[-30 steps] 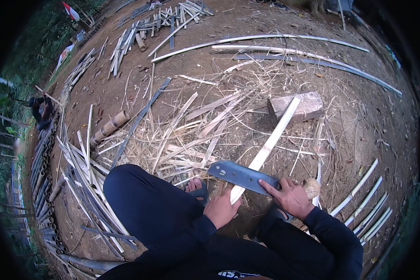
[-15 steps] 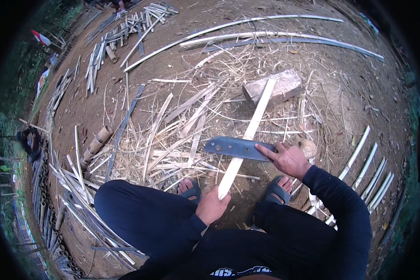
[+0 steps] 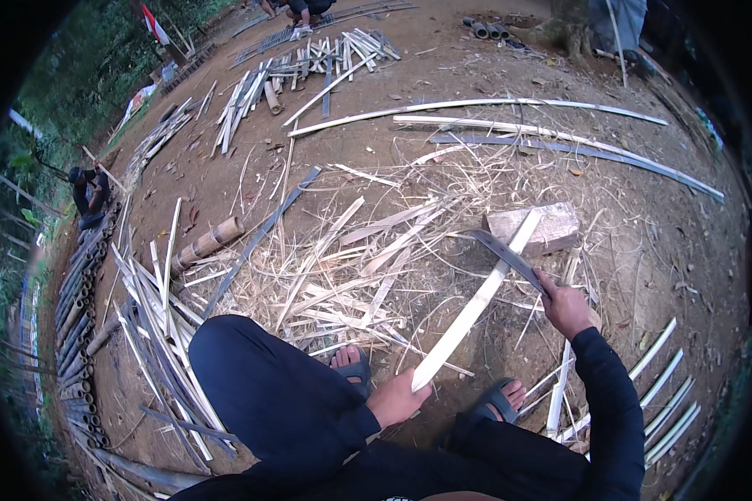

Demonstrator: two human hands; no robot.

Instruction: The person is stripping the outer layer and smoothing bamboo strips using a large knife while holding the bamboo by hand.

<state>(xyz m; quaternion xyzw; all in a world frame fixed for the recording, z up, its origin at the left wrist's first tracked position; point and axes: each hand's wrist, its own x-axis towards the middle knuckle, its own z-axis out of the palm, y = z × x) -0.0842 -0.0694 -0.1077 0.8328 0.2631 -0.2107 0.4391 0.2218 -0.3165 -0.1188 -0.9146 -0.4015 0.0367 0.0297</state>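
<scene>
Left hand (image 3: 395, 399): closed round the near end of a pale bamboo slat (image 3: 475, 305) (lower centre).
Right hand (image 3: 566, 306): gripping a machete (image 3: 506, 255), blade against the slat.
Far end: rests on a wooden block (image 3: 550, 229).

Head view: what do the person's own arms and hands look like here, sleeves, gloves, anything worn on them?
Both arms wear long dark navy sleeves reaching to the wrists, plain, with no markings visible. The left hand and right hand are bare: no gloves. No watch, ring or band can be made out at this size.
</scene>
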